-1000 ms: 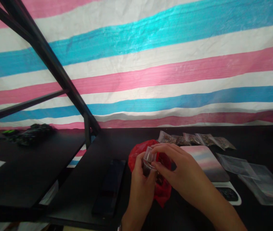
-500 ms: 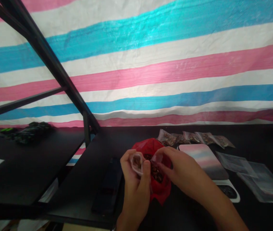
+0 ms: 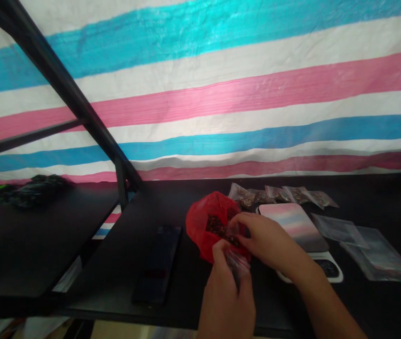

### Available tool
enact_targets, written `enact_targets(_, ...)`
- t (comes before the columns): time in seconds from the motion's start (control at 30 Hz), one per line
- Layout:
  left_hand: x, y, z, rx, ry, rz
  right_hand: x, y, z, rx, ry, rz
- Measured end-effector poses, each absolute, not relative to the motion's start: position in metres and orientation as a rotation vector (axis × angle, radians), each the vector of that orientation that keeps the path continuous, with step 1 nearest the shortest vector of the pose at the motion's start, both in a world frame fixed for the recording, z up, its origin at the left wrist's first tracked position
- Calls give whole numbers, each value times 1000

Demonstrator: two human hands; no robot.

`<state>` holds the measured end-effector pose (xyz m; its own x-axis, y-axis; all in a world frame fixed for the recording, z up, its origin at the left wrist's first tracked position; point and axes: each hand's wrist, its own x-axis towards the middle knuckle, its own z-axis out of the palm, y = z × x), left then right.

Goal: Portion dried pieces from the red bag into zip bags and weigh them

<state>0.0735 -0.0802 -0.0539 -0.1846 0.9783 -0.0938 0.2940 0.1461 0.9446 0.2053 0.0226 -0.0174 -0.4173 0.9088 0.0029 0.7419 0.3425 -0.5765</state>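
Note:
Small dark brown dried pieces lie inside an open red plastic bag in front of me. My left hand, fingers closed, grips a small clear zip bag at the near side of the red bag. The contents of that zip bag are hidden from this angle. My right hand reaches over the right side of the red bag. Its fingers are pinched on a small clear plastic piece, held low against the brown pieces; its exact kind is hard to make out.
A digital scale stands right of the red bag. Several filled zip bags lie behind it. Flat clear zip bags are stacked at the right. A dark phone lies left. A black frame post rises at the left.
My left hand has moved right and nearer to me, tilting the zip bag so its mouth no longer faces me. My right hand has lowered slightly into the red bag, which now shows more fully.

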Motion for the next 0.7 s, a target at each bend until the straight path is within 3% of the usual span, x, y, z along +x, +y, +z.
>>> enact_targets(0.33, 59, -62, -44, 1148, 1668, 1344, 204, 16, -13, -1453, -2210, 946)
enact_targets(0.7, 49, -67, -48, 1131, 1724, 1280, 209, 25, -14, -1315, -1957, 1173)
